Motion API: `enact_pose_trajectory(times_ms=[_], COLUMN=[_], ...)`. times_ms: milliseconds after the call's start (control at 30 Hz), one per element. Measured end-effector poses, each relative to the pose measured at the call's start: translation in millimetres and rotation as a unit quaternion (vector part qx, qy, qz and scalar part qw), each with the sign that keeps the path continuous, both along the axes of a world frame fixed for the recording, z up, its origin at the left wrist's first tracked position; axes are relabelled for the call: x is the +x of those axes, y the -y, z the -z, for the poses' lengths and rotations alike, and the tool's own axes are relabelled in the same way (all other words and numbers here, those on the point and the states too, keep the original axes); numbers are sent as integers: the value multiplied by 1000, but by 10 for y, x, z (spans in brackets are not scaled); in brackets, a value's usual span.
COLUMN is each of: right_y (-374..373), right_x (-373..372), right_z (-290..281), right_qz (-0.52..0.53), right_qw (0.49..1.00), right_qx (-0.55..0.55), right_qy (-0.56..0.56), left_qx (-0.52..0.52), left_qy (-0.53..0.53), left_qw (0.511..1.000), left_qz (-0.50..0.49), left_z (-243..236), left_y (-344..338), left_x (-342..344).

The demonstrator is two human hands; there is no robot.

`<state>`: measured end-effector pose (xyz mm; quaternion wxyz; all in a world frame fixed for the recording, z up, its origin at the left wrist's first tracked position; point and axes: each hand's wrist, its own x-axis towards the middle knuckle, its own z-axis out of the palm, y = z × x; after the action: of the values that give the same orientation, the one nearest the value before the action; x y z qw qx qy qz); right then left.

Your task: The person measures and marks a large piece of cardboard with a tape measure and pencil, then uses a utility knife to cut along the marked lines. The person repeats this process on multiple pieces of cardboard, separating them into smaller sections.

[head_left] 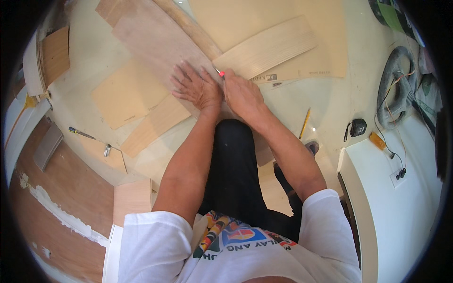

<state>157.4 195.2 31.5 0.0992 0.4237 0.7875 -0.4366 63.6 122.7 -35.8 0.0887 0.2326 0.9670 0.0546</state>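
My left hand [197, 87] lies flat with its fingers spread, pressing on a long greyish-brown wooden board [151, 40]. Just to its right, my right hand [244, 96] is closed around a small tool with a red end [222, 73] and a thin metal tip. That tip meets the board's right edge; my fist hides the rest of the tool, so its exact kind cannot be told. A pale wood strip [269, 45] runs off to the right beyond my right hand. Under the board, another light strip [158, 122] pokes out at the lower left. My knee [233, 137] is against the board's near end.
Tan sheets [325, 28] cover part of the floor. A yellow pencil [305, 121] and a black tape measure [356, 128] lie at right, near a dusty grey ring-shaped object [394, 89] with wires. At left are a screwdriver [81, 133] and a brown panel [61, 188].
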Motion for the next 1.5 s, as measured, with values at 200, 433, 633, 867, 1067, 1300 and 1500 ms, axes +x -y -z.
enact_pose_trajectory(times_ms=[200, 433, 633, 867, 1067, 1300, 1500], right_y=[207, 457, 182, 26, 39, 16, 305], right_x=[392, 768, 481, 24, -14, 47, 560], right_z=[-180, -159, -385, 74, 77, 16, -118], right_qz=[-7, 0, 58, 72, 41, 5, -5], right_qw=[995, 995, 996, 997, 999, 1000, 996], right_qx=[-72, -65, -64, -23, -27, -19, -67], right_qy=[62, 72, 24, -14, 6, -1, 52], left_qx=[14, -8, 12, -16, 5, 10, 14], left_qy=[-8, 6, -35, 17, 14, -5, -1], left_qw=[1000, 1000, 999, 1000, 1000, 1000, 1000], left_qz=[4, -6, 11, -4, -2, 4, -2], left_z=[4, 17, 94, -14, -4, 17, 28], left_y=[36, 0, 61, 3, 22, 16, 29], left_x=[-12, -3, -15, -33, -30, -8, -10])
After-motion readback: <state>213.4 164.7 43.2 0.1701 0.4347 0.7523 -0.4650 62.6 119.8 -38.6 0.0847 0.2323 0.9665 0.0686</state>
